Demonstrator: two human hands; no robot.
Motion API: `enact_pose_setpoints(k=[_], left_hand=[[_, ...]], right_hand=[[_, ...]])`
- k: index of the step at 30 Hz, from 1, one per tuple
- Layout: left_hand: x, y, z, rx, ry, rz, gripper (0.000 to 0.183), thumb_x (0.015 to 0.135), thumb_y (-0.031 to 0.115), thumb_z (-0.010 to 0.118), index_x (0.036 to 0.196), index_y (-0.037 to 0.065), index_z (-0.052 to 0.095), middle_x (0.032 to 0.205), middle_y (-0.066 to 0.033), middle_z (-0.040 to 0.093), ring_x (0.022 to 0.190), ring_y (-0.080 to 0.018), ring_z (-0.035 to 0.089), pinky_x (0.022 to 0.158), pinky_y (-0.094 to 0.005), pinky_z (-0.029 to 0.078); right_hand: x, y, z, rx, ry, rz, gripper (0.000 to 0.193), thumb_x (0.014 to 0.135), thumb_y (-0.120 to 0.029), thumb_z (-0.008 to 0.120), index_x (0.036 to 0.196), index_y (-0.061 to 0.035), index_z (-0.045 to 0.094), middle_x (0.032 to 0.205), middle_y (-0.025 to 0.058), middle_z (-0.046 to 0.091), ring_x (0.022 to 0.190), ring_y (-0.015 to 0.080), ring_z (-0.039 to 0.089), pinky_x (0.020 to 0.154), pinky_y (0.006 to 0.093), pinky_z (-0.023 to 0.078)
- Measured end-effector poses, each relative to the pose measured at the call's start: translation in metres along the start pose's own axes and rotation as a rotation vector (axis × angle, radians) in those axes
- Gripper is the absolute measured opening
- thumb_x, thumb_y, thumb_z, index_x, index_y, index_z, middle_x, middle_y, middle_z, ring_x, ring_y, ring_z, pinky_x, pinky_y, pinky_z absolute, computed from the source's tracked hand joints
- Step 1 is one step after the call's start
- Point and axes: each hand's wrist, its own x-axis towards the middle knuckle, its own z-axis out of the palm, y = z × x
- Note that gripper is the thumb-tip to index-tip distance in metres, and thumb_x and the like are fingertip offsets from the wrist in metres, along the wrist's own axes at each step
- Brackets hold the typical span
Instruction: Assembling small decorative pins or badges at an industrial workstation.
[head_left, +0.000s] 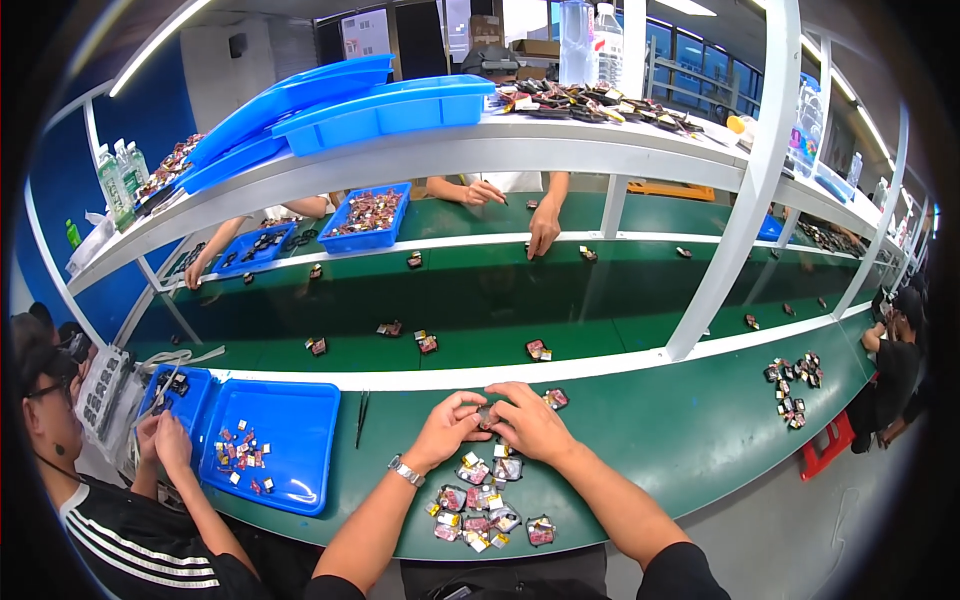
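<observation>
The person's two hands meet over the green tabletop (640, 440), just behind a pile of small parts (482, 500). I count about twelve to fourteen parts in this pile, pink, dark and silver; some overlap, so the number is not exact. The left hand (447, 425) and the right hand (528, 418) both have the fingers curled in, and together they pinch one small dark part (487, 413) between the fingertips. One more part (556, 398) lies just beside the right hand.

A pair of tweezers (361, 417) lies alone on the tabletop, left of the left hand. Beside it are two blue trays: the big tray (300, 410) holds a scatter of small pieces, and the smaller tray (196, 388) holds dark parts. A neighbour's two hands (165, 440) are at the edge of these trays.

On the belt (480, 300) behind the white rail lie about four single parts. Another heap (794, 385) lies far right.
</observation>
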Motion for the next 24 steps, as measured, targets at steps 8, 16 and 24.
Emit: enact_pose_setpoints(k=[8,16,24], left_hand=[[-0.001,-0.001,-0.001,0.063,0.010,0.014,0.030,0.098,0.003,0.046,0.127,-0.003,0.049,0.116,-0.0127,0.061,0.104,-0.0193,0.062,0.090,-0.0338,0.056],[-0.002,-0.001,-0.002,-0.001,0.029,-0.005,0.034,0.095,0.001,0.050,0.129,-0.003,0.047,0.118,-0.0147,0.060,0.105,-0.0205,0.062,0.092,-0.0343,0.055],[-0.001,0.001,-0.002,-0.019,-0.078,0.031,0.037,0.093,-0.003,0.051,0.131,-0.003,0.047,0.119,-0.0143,0.059,0.108,-0.0188,0.061,0.094,-0.0328,0.054]], right_hand=[[-0.002,0.004,0.003,0.064,-0.093,0.047,0.016,0.077,-0.009,0.072,0.088,-0.0067,0.060,0.118,0.0112,0.057,0.113,0.0310,0.053,0.093,0.0402,0.046],[-0.005,0.003,0.007,0.079,0.017,0.089,0.010,0.078,-0.011,0.071,0.087,-0.0085,0.069,0.117,0.0092,0.059,0.113,0.0292,0.053,0.095,0.0390,0.046],[-0.004,-0.002,0.013,0.127,0.093,0.169,0.008,0.078,-0.009,0.069,0.084,-0.0057,0.068,0.115,0.0093,0.061,0.112,0.0289,0.054,0.092,0.0380,0.047]])
